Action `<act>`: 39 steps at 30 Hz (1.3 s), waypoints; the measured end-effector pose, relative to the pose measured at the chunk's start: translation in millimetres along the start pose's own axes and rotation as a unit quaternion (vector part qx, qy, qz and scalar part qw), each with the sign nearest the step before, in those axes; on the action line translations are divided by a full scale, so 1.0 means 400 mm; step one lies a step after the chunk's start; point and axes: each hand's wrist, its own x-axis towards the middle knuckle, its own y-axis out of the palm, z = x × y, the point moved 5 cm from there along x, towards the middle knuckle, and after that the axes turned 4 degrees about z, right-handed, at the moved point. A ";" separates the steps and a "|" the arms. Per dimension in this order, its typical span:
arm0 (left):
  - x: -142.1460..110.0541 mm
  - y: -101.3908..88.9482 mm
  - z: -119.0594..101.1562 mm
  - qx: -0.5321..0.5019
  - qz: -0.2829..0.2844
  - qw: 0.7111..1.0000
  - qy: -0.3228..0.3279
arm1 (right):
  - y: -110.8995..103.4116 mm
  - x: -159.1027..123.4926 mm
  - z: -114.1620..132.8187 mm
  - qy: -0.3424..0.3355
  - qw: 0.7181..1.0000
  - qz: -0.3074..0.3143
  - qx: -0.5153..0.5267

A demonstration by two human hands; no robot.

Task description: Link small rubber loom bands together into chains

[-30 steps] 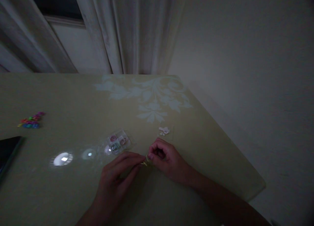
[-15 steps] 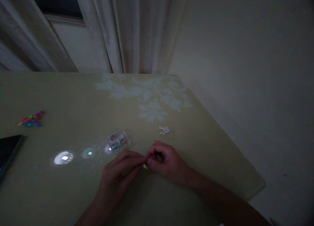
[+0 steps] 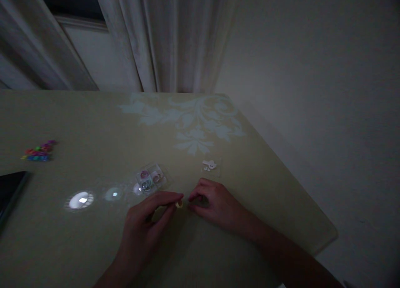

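Note:
My left hand [image 3: 146, 221] pinches a small pale-yellow ring-shaped piece [image 3: 179, 204] between thumb and fingertips. Too small and dim to make out, its exact kind stays uncertain. Just to its right, apart from the piece, is my right hand [image 3: 217, 204], with a gap between its thumb and forefinger and nothing visible in them. Beyond the left hand lies a clear compartment box [image 3: 154, 168] holding pink and dark coiled rings. A clear packet [image 3: 218, 171] with small white pieces [image 3: 210, 165] rests past my right hand.
A pile of small bright-coloured pieces [image 3: 39, 152] sits at the far left of the table [image 3: 87, 125]. Nearer, a dark flat device [image 3: 12, 192] pokes in at the left edge. Curtains [image 3: 184, 42] and a wall [image 3: 306, 92] border the table.
Both hands met at the yellow piece half a second ago. They have since parted: the left has drawn slightly left with the piece, and the right's fingers have come off it.

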 end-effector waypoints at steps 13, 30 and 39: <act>0.011 0.010 -0.005 -0.028 0.037 0.998 0.052 | -0.006 -0.007 0.009 -0.003 0.991 -0.040 0.128; 0.002 0.016 -0.005 -0.013 0.034 0.999 -0.005 | -0.046 -0.013 -0.014 0.038 0.998 0.047 -0.025; 0.000 0.020 0.001 -0.028 0.058 0.997 0.052 | -0.032 -0.017 0.005 0.014 0.999 0.027 -0.030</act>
